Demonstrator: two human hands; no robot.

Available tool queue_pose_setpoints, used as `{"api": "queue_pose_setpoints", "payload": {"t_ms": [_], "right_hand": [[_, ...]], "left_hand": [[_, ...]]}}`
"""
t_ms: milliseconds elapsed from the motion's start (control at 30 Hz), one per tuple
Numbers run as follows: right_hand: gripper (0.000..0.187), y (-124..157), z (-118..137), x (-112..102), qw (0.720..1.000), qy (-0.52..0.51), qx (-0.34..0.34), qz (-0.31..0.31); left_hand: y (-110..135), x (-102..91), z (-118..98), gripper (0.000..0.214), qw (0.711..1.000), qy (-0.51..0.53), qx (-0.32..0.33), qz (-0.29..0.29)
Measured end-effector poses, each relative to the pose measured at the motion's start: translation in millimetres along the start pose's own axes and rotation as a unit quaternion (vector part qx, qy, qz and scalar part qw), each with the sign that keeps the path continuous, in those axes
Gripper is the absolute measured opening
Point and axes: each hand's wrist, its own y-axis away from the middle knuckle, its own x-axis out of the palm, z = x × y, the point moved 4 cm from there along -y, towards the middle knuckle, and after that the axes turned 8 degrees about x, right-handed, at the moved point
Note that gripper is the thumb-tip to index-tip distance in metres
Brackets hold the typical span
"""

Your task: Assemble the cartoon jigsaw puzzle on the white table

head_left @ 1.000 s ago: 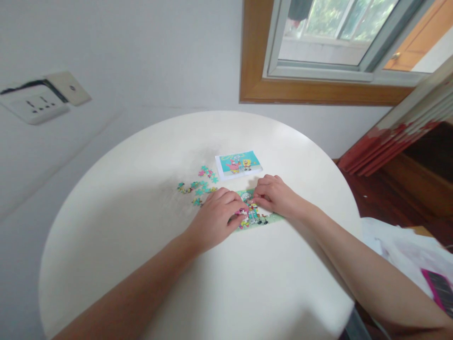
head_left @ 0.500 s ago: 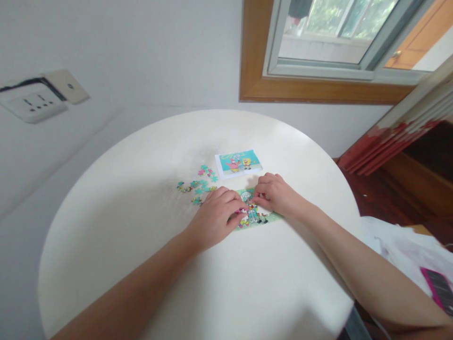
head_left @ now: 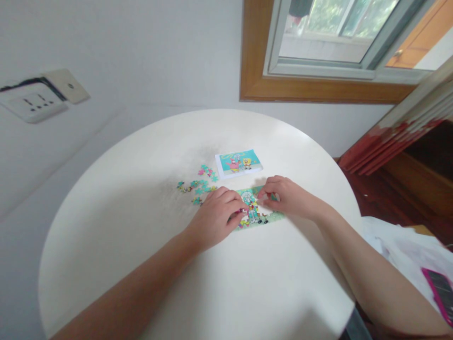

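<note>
A partly assembled jigsaw puzzle (head_left: 253, 215) with cartoon figures lies on the white round table (head_left: 198, 297), with white gaps showing in it. My left hand (head_left: 217, 215) rests over the puzzle's left end, thumb and forefinger closed about a pink puzzle piece (head_left: 242, 210). At the upper right of the puzzle, my right hand (head_left: 288, 196) is bent in a pinch close above it; whatever lies between its fingertips is too small to make out. Both hands cover parts of the puzzle. Several loose puzzle pieces (head_left: 201, 184) lie beyond my left hand.
A picture card (head_left: 239, 162) with the same cartoon figures lies behind the puzzle. A wall socket (head_left: 37, 101) is at the left and a wood-framed window (head_left: 318, 87) at the back right. White plastic (head_left: 396, 245) and a pink-edged phone-like object (head_left: 439, 293) are off the table's right side.
My right hand has drawn back slightly to the right from the puzzle's middle, uncovering more of the central figure. My left hand has stayed in place.
</note>
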Motion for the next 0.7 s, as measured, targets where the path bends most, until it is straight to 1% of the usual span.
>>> {"api": "queue_pose_setpoints", "payload": {"t_ms": [167,500,700], "right_hand": [[0.018,-0.4,2.2,3.2,1.000,-0.002,-0.002,0.007],[0.017,-1.6,5.5,5.0,0.999,-0.018,0.021,0.019],[0.018,-2.1,6.1,6.9,0.999,-0.038,0.012,0.016]], "left_hand": [[0.0,-0.5,-0.8,0.013,1.000,-0.003,0.002,-0.005],[0.4,-0.3,-0.7,0.014,1.000,-0.006,0.005,-0.002],[-0.3,-0.1,-0.8,0.015,1.000,-0.009,0.004,-0.002]]}}
